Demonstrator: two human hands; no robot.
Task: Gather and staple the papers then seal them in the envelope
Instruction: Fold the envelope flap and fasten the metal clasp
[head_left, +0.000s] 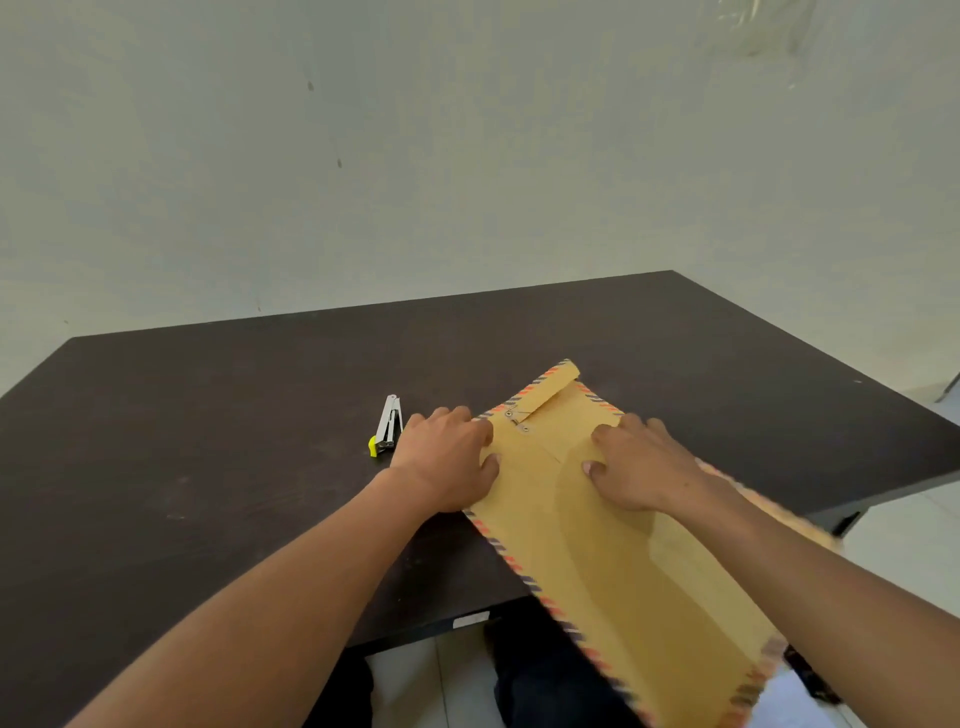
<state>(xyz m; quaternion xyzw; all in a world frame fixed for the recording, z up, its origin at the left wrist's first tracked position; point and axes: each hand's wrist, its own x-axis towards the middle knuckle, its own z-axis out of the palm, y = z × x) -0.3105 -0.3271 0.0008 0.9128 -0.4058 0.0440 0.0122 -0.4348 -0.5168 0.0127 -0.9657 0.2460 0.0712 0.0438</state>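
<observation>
A large brown envelope (608, 561) with a red-and-blue striped border lies on the dark table (208, 441), its near end hanging past the table's front edge. Its flap (550, 387) at the far end is folded down over two small string-tie buttons. My left hand (447, 462) rests on the envelope's left edge near the flap, fingers curled on the paper. My right hand (639, 467) presses flat on the envelope's right side. A white stapler with a yellow end (387, 426) lies on the table just left of my left hand. No loose papers are visible.
The table's far edge meets a pale wall. Its right corner and front edge are close to the envelope. Tiled floor and my dark-clothed legs show below the front edge.
</observation>
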